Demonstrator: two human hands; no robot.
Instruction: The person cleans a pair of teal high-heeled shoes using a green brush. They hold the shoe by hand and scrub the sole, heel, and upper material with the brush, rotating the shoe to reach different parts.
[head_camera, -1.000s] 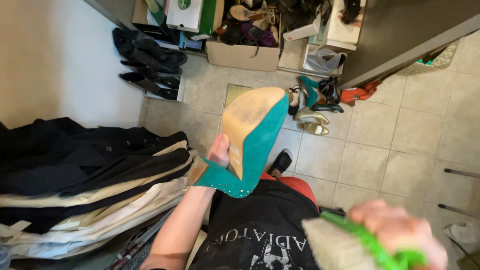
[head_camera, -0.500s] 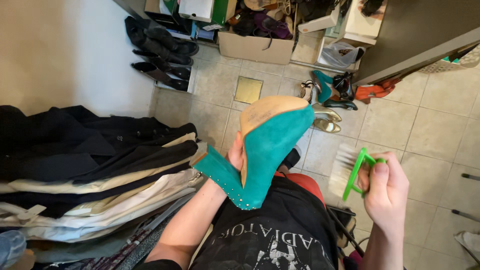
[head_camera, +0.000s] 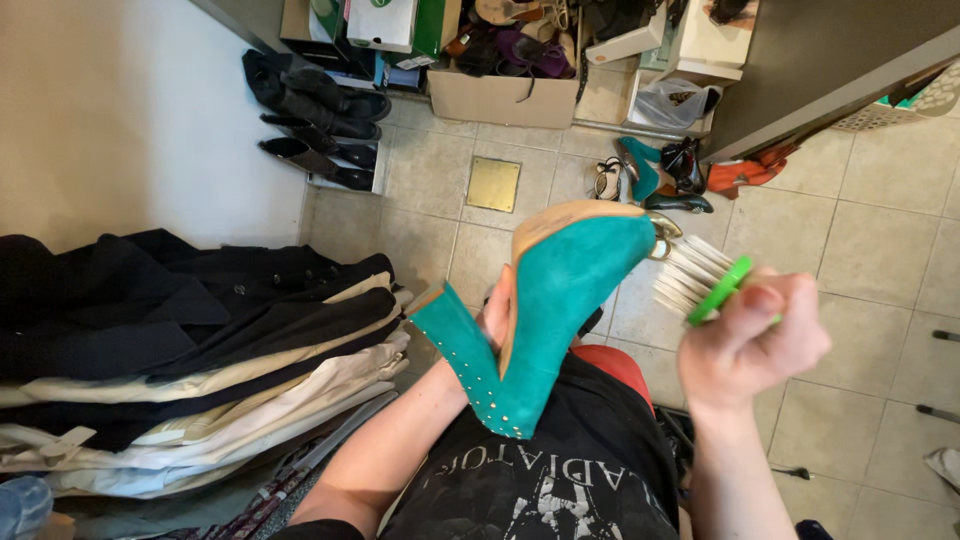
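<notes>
The teal suede high-heeled shoe (head_camera: 560, 300) sits in the middle of the frame, held up over our lap with its toe pointing to the upper right and its studded block heel (head_camera: 470, 365) slanting down to the lower left; the tan sole edge runs along its upper left side. Our left hand (head_camera: 493, 318) is tucked behind the shoe, mostly hidden, and its grip is closed around the shoe from the back. Just to the right of the toe, our right hand (head_camera: 750, 340) is clenched around a green-handled brush (head_camera: 700, 278), whose pale bristles fan toward the upper left, near the shoe's toe; we cannot tell whether they touch it. Below, at the bottom centre, we see our black printed shirt (head_camera: 560, 480) and a patch of red cloth (head_camera: 615, 365) by the shoe. On the left of the frame lies a stack of folded coats (head_camera: 180, 350) in black, cream and grey. The beige tiled floor (head_camera: 880, 250) fills the right side. At the upper left, black boots (head_camera: 320, 110) stand against the wall, and at the top centre a cardboard box (head_camera: 505, 95) holds more shoes. Right of the box, another teal heel (head_camera: 640, 170) lies among loose shoes, with an orange item (head_camera: 745, 172) beside them, well apart from our hands.
</notes>
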